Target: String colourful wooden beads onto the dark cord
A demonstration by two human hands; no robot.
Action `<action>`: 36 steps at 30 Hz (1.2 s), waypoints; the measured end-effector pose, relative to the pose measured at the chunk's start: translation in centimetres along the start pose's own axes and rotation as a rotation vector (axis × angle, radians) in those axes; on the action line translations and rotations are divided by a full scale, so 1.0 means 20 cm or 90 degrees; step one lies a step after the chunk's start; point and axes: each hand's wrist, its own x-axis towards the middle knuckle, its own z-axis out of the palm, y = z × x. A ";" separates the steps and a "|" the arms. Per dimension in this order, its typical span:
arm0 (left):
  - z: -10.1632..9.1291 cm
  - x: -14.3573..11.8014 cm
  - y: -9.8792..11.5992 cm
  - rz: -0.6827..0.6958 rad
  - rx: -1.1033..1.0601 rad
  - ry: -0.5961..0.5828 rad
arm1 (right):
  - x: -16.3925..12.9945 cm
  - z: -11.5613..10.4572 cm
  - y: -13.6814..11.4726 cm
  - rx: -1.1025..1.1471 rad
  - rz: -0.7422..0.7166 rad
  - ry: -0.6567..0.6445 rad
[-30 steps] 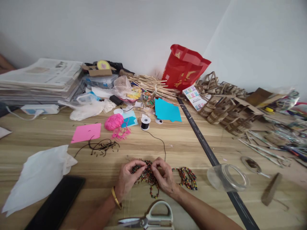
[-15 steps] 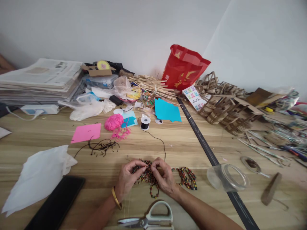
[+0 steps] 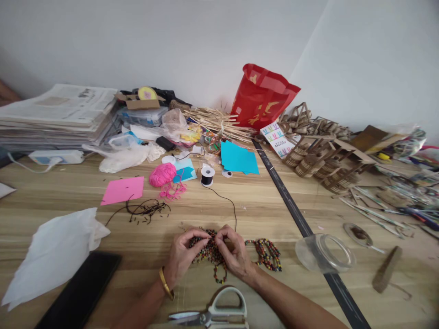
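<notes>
left hand: thumb and forefinger of the left hand [image 3: 183, 256] are closed in a pinch above the bead pile, its back turned outward.
right hand: the right hand [image 3: 235, 256] is likewise pinched shut, its fingertips held just beside those of the left.
grip: a bead and the black cord [image 3: 230, 201] seem to be grasped at the fingertips, though the detail is too small to be certain.
loose beads: the bead pile [image 3: 207, 249] is spread on the surface [image 3: 192, 205] beneath and between both hands.
short loop: a small beaded loop [image 3: 220, 274] is laid below the pile, beside the right hand.
finished-looking strands: coiled bead strands [image 3: 269, 256] are placed to the right of the right hand.
cord: it is led from the spool [image 3: 207, 177], stood upright farther back, down to the right hand.
scissors: the scissors [image 3: 219, 313] are laid nearest the viewer, between the forearms.
wrist: a gold-coloured bangle [image 3: 166, 283] is worn on the left.
</notes>
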 end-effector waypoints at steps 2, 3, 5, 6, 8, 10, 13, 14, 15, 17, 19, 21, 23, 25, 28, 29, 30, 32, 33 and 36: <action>0.00 0.00 -0.01 -0.001 -0.006 0.001 | 0.00 0.00 0.00 0.002 -0.001 0.002; 0.00 0.00 -0.01 -0.002 -0.006 0.000 | 0.00 0.00 0.00 0.004 -0.001 0.003; 0.00 0.00 -0.01 -0.005 -0.003 0.003 | 0.00 0.00 -0.01 0.008 -0.002 0.002; 0.00 0.00 -0.02 -0.007 -0.002 0.004 | 0.00 0.00 -0.01 0.009 -0.003 0.000; 0.00 0.00 -0.02 -0.008 -0.004 0.004 | 0.00 0.00 -0.01 0.012 -0.001 -0.002; 0.01 0.00 -0.02 -0.008 -0.011 0.001 | 0.00 0.00 -0.01 0.012 0.005 -0.003; 0.01 0.00 -0.01 -0.011 -0.020 -0.002 | 0.00 0.00 0.00 0.007 0.006 -0.007; 0.01 0.00 -0.01 -0.009 -0.023 -0.001 | 0.00 0.00 0.00 0.006 0.004 -0.008; 0.01 0.00 -0.01 -0.008 -0.024 -0.004 | 0.00 0.00 0.00 0.007 0.002 -0.009; 0.01 0.00 0.00 -0.004 -0.025 -0.006 | 0.00 0.00 0.00 0.011 -0.001 -0.008; 0.01 0.00 0.00 -0.005 -0.025 -0.003 | 0.00 0.00 0.00 0.015 -0.001 -0.006; 0.00 0.00 -0.01 -0.010 -0.025 0.003 | 0.00 0.00 0.01 0.015 0.000 -0.002; 0.00 0.00 -0.01 -0.016 -0.024 0.005 | 0.00 0.00 0.01 0.013 0.003 -0.002; 0.00 0.00 0.00 -0.020 -0.023 0.006 | 0.00 0.00 0.01 0.009 0.004 -0.004; 0.00 0.00 0.00 -0.017 -0.027 0.009 | 0.00 0.00 0.01 0.003 -0.001 0.001; 0.00 0.00 0.00 -0.016 -0.030 0.008 | 0.00 0.00 0.00 0.003 -0.004 0.003; 0.00 0.00 0.00 -0.015 -0.032 0.008 | 0.01 0.00 0.00 0.004 -0.006 0.003; 0.00 0.00 0.00 -0.014 -0.032 0.008 | 0.00 0.00 0.00 0.004 -0.009 0.001; 0.00 0.00 0.00 -0.015 -0.030 0.007 | 0.00 0.00 0.00 0.004 -0.008 -0.001; 0.00 0.00 0.00 -0.014 -0.029 0.000 | 0.00 0.00 0.00 0.007 -0.008 -0.007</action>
